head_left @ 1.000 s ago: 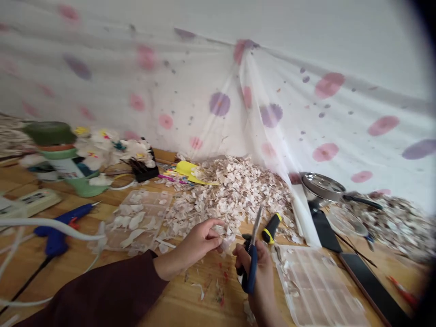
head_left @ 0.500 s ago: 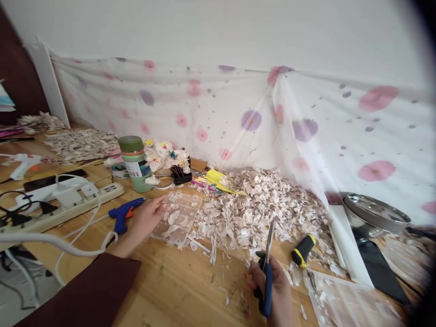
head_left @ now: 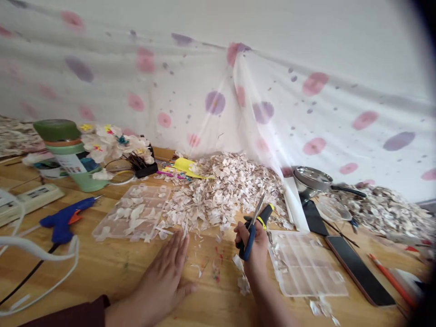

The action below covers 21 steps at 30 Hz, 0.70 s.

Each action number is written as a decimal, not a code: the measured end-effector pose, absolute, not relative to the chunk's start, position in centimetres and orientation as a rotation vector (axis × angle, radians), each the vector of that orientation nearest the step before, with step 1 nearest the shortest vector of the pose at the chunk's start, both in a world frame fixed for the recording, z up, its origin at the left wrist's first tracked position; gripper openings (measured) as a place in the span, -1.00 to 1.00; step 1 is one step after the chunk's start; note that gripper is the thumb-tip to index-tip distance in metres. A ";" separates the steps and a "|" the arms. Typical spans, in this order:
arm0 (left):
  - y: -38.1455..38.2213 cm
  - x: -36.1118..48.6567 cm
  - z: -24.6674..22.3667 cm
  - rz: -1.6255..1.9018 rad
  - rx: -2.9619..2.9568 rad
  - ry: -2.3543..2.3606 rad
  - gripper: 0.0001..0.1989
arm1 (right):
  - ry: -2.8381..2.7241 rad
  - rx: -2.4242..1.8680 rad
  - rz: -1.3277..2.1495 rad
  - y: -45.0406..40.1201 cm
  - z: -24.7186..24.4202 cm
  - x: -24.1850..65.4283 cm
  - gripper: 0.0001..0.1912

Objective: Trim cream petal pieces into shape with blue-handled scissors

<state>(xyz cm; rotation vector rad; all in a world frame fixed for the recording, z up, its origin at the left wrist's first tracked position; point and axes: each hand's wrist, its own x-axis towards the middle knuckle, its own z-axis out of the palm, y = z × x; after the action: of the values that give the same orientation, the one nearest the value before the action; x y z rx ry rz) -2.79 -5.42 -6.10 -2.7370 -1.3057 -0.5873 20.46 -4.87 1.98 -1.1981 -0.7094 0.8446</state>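
My right hand (head_left: 254,247) grips blue-handled scissors (head_left: 251,229), blades closed and pointing up and away toward a big heap of pale shell-like scraps (head_left: 225,190). My left hand (head_left: 166,274) lies flat, palm down, fingers together, on the wooden table (head_left: 102,272) just short of the heap's near edge; it holds nothing. Left of the heap sits a clear compartment box (head_left: 134,218) with white petal-shaped pieces in it. A second clear box (head_left: 306,265) lies right of my right hand.
A blue glue gun (head_left: 63,220), white cable and power strip (head_left: 29,200) lie at the left. A green-lidded tub (head_left: 70,154) and paper flowers (head_left: 116,145) stand behind. At right are a metal pan (head_left: 313,179), a phone (head_left: 359,270), a yellow-black tool (head_left: 267,213), another scrap heap (head_left: 384,209).
My left hand has left the clear box at the left and now lies flat on the table near the heap. The view has swung right and closer; the scissors stay in my right hand.
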 end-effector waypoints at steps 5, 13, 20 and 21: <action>-0.3 -0.3 -6.7 -0.601 -2.610 -1.407 0.02 | -0.690 -1.164 0.882 -4.6 1.4 20.4 -0.68; 7.8 5.5 -3.9 -0.953 -2.804 -1.744 -0.35 | -0.612 -1.146 0.936 -3.9 0.4 20.2 -0.67; 14.2 11.5 0.3 -1.124 -2.938 -1.897 -0.45 | -0.574 -1.153 0.982 -3.8 0.8 20.3 -0.68; 14.9 12.3 1.4 -1.168 -2.944 -1.919 -0.45 | -0.574 -1.152 0.985 -3.9 1.0 20.2 -0.68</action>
<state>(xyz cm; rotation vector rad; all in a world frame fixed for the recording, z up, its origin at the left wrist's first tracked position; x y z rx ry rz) 12.29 14.86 1.42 -2.9444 -1.9194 -1.1677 20.24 -3.92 1.00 -1.1521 -0.5743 0.9845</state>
